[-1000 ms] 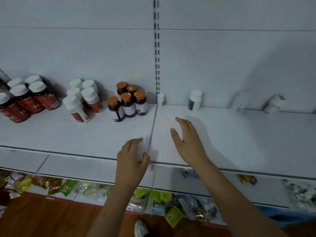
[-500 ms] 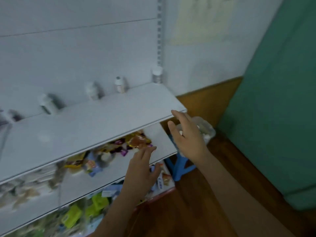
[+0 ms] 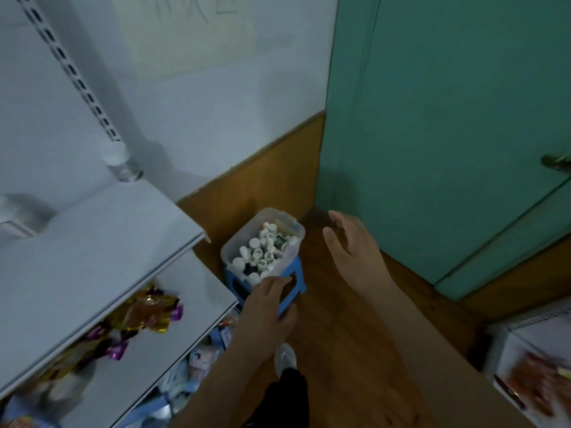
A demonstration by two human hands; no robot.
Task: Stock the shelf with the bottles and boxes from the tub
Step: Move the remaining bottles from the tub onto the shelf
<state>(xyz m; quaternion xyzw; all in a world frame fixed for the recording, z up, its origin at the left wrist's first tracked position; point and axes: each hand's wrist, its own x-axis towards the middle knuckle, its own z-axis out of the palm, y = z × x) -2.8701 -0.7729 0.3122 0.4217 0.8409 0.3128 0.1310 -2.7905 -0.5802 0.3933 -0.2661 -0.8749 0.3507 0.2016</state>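
Note:
A clear plastic tub [image 3: 293, 232] full of small white-capped bottles [image 3: 259, 251] stands on a blue stool [image 3: 295, 287] on the floor, right of the shelf end. My left hand [image 3: 265, 310] hovers over the tub's near edge and the stool, fingers relaxed, holding nothing. My right hand [image 3: 350, 248] is spread open in the air just right of the tub, empty. The white top shelf [image 3: 92, 242] at the left carries a white-capped bottle [image 3: 119, 162] at its back right corner.
Lower shelves hold shiny snack packets [image 3: 145, 313] and small packs. A green door [image 3: 448, 134] stands at the right, wooden floor [image 3: 355, 350] lies below, and a white box [image 3: 534, 359] sits at the lower right. My shoe [image 3: 285, 356] shows beneath the left arm.
The view has swung right from the shelf face to its end and down to the tub. Both hands have left the shelf front and now hang over and beside the tub.

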